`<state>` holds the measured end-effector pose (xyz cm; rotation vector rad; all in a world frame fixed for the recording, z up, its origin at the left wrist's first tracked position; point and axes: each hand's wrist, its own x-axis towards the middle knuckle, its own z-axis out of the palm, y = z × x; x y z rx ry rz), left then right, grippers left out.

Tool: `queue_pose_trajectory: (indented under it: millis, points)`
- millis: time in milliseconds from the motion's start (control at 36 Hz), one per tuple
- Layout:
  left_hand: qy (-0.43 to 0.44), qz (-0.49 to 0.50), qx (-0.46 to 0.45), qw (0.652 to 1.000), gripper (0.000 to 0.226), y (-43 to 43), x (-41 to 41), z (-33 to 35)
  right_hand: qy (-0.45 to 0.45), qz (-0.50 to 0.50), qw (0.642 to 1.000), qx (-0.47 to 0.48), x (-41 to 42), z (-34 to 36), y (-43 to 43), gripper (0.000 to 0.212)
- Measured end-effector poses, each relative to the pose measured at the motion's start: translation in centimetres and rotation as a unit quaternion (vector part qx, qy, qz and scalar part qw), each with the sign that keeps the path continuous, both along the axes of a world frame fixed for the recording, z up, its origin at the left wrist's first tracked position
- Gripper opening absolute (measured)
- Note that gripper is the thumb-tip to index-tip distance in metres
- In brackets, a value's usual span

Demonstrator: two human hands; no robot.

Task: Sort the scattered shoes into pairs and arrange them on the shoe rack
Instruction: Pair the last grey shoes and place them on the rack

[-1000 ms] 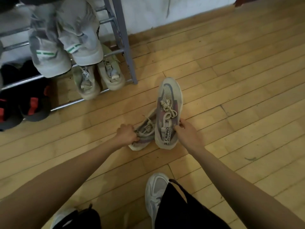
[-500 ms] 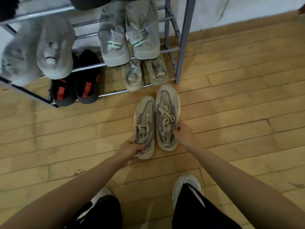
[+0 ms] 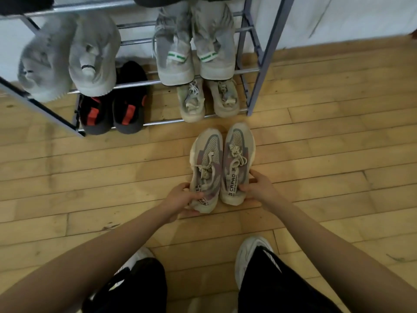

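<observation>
Two matching grey-and-mauve sneakers lie side by side on the wooden floor, toes towards the rack. My left hand (image 3: 180, 199) grips the heel of the left sneaker (image 3: 206, 163). My right hand (image 3: 259, 188) holds the heel of the right sneaker (image 3: 237, 159), which reads "CAPAD". Just beyond them stands the metal shoe rack (image 3: 257, 91). Its bottom shelf holds a beige pair (image 3: 207, 102) and a black-and-red pair (image 3: 112, 109). The shelf above carries a grey pair with green stripes (image 3: 196, 48) and a fluffy grey pair (image 3: 70, 57).
My own white shoes (image 3: 252, 256) and black trouser legs fill the bottom of the view. A white wall (image 3: 338, 19) runs behind the rack. Bare wooden floor (image 3: 338, 154) stretches to the right of the sneakers.
The left sneaker, lying askew under the right one, has been straightened beside it. The pair now sits closer to the rack, and the view has swung left, showing more of the shelves.
</observation>
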<state>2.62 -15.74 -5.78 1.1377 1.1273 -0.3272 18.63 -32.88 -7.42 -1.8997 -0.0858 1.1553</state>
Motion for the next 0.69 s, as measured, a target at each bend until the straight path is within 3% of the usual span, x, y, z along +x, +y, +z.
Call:
queue_pose_trajectory:
  millis: [83,389,694]
  points:
    - [-0.018,-0.022,0.025,0.999,0.044,0.6,0.0,1.1,-0.03,0.002,1.0,-0.001,-0.5,1.0,-0.1,0.073]
    - [-0.154,-0.1,0.179,0.967,0.05,1.0,-2.8,5.7,-0.263,-0.087,0.959,0.059,-3.2,5.2,-4.5,0.065]
    - [-0.304,-0.028,0.242,0.921,0.051,1.2,1.4,19.1,-0.364,-0.11,0.909,0.172,-0.3,18.2,-2.6,0.064]
